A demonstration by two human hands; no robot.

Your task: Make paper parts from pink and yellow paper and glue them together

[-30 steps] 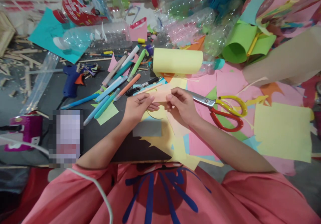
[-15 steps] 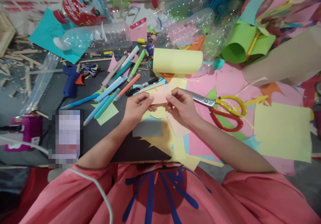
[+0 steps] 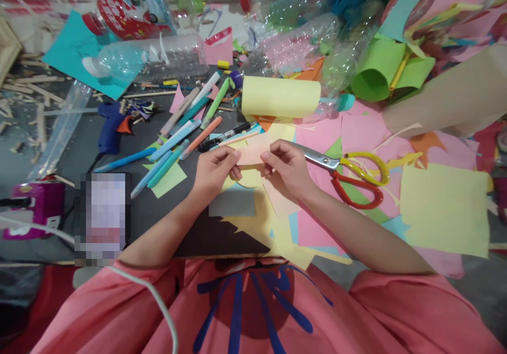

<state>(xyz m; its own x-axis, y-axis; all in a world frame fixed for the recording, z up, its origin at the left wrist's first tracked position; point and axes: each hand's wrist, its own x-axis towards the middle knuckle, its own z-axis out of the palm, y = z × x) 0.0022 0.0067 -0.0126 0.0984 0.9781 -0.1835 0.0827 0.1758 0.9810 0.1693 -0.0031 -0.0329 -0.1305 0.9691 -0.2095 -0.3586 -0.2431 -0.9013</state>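
- In the head view, a small pale pink paper (image 3: 251, 153) is held between both hands, in front of the body and over the scraps at the middle of the table (image 3: 194, 235).
- Its left end is pinched by the left hand (image 3: 215, 171), with the thumb laid on top and the fingers curled beneath.
- Its right end is pinched by the right hand (image 3: 290, 168) between thumb and fingertips; the other fingers are folded under. By being gripped at opposite ends, the paper is probably kept flat and steady.
- The forearms are angled inward, so the paper is brought to the middle, where it can presumably be seen best.
- The scissors (image 3: 332, 165) are laid just beside the right hand, handles turned outward, perhaps for easy reach; the blade tips are hidden by that hand.
- The markers (image 3: 202, 137) are heaped beyond the left hand, apparently pushed aside for working room.
- A yellow paper roll (image 3: 281, 98) is rested on its side beyond the hands; whether a bottle is wrapped inside cannot be told.
- The glue gun (image 3: 110, 134) is laid further left, well apart from the held paper, possibly for safety.
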